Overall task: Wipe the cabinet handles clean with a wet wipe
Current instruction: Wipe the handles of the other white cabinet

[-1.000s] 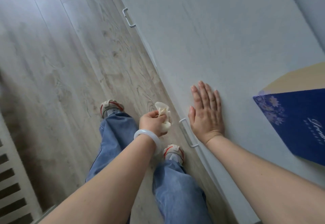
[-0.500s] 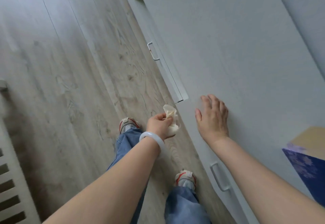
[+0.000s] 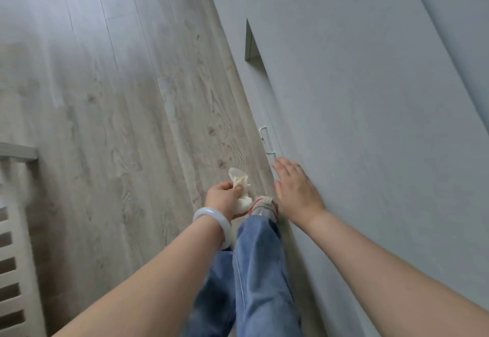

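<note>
A further slim white metal cabinet handle (image 3: 267, 140) has been reached since the earlier frame.
Its long axis runs along the cabinet front, just beyond the flat, outspread right hand (image 3: 296, 191); the crumpled white wet wipe (image 3: 242, 188) is gripped in the left hand (image 3: 225, 199).

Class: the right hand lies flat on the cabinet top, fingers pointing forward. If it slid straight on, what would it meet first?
Probably nothing: the cabinet top ahead of the right hand looks bare; the handle sits just left, over the edge.

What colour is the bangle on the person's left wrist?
Pale, milky white bangle, seen best in the head view.
</note>
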{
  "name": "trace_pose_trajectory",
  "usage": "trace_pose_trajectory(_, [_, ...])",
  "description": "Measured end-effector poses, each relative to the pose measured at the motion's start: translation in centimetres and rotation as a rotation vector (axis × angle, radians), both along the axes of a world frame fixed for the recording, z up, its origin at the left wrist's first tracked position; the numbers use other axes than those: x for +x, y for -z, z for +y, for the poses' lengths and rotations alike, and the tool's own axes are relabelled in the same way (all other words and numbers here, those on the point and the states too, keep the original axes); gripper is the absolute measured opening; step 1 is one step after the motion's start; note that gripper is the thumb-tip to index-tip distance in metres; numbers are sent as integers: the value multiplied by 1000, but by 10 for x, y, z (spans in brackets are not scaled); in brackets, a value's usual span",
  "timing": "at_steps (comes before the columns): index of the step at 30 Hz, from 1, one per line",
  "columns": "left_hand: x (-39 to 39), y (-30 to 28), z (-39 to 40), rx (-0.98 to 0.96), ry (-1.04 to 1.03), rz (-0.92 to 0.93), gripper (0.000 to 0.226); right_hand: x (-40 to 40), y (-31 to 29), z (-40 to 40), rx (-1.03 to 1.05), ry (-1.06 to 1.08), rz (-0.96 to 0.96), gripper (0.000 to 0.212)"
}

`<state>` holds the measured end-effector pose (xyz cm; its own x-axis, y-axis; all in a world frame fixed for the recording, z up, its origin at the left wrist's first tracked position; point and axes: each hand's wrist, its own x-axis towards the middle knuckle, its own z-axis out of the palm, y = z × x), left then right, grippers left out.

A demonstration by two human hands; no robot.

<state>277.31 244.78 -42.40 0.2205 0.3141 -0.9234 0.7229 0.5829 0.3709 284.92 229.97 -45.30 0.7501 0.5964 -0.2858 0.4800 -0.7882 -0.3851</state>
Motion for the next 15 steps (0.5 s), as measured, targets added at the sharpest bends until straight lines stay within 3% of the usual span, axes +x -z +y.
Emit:
trace_pose_trajectory(3, [19, 16, 12, 17, 36, 5, 13, -3, 28, 11, -60, 42, 160, 48])
trace_pose_trajectory(8, [37, 61, 37, 20, 61, 61, 16, 6, 65, 24, -93, 411, 238, 49])
trace_pose_trajectory(15, [62, 158, 71, 111, 184, 8, 36, 59, 150, 59, -69, 495, 127, 50])
